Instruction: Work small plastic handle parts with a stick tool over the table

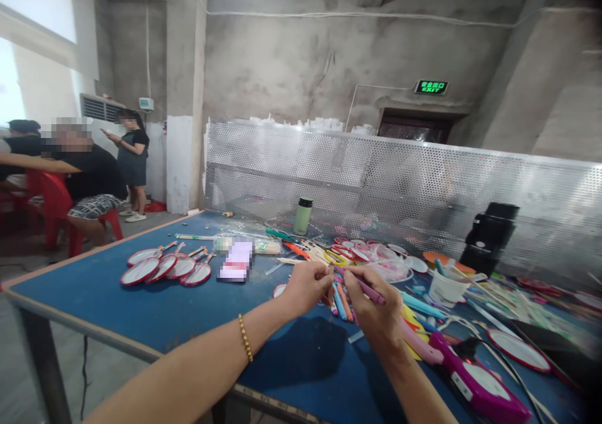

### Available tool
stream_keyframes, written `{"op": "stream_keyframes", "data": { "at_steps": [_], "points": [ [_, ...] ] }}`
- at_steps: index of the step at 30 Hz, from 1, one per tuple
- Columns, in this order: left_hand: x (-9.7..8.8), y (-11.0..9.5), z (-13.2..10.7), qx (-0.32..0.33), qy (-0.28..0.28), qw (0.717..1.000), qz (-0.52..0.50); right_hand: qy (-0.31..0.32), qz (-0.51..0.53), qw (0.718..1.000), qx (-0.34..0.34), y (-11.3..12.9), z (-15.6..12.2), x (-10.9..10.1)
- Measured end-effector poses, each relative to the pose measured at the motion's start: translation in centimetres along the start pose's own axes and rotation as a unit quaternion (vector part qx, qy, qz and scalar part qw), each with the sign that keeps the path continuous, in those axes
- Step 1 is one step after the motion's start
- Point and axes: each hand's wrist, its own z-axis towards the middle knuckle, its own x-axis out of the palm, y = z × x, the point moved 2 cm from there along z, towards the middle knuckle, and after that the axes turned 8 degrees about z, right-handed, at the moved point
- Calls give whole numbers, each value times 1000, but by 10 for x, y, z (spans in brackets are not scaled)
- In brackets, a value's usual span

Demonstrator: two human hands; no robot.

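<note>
My left hand (305, 289), with a gold bead bracelet (245, 338) at the wrist, is closed in a pinch above the table. What its fingertips hold is too small to make out. Close to it, my right hand (379, 308) grips a purple pen-like stick (372, 293), whose tip points toward the left fingertips. Below and between the hands lie blue and orange sticks (345, 303). Beyond them is a pile of thin wooden sticks (317, 252). Round white pieces with red rims (162, 267) on short handles overlap at the left.
A phone (236, 259) lies left of my hands, and a green bottle (303, 217) stands behind. To the right are a white cup (446, 288), a magenta device (486, 383) and a cable. A perforated metal screen (399, 179) borders the blue table (94, 298). Other people are at far left.
</note>
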Motion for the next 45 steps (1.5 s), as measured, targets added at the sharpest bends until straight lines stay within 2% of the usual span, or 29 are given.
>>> {"op": "stream_keyframes", "data": {
  "at_steps": [45],
  "points": [
    [0, -1, -1, -11, -2, 1000, 16, 14, -13, 1000, -12, 2, 1, 1]
  ]
}}
